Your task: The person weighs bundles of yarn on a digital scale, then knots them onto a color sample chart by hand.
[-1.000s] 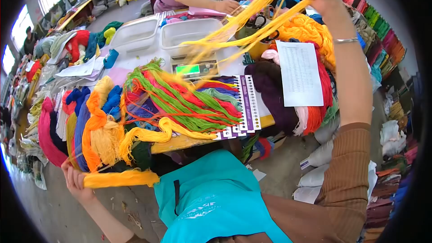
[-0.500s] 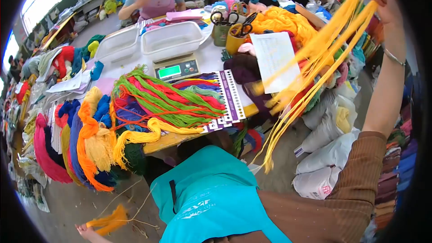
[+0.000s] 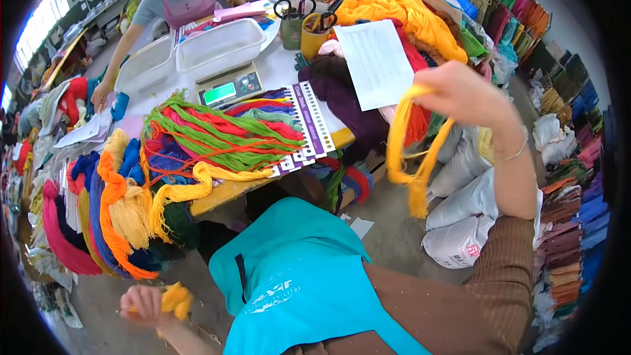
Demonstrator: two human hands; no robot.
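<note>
While yellow thread (image 3: 420,190) dangles, the right hand (image 3: 453,92) clears the table edge (image 3: 217,204).

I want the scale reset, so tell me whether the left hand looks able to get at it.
Probably not straight away: the left hand is low, off the table, gripping orange yarn, and the green and red yarn lies between it and the scale. Nothing covers the buttons, though.
</note>
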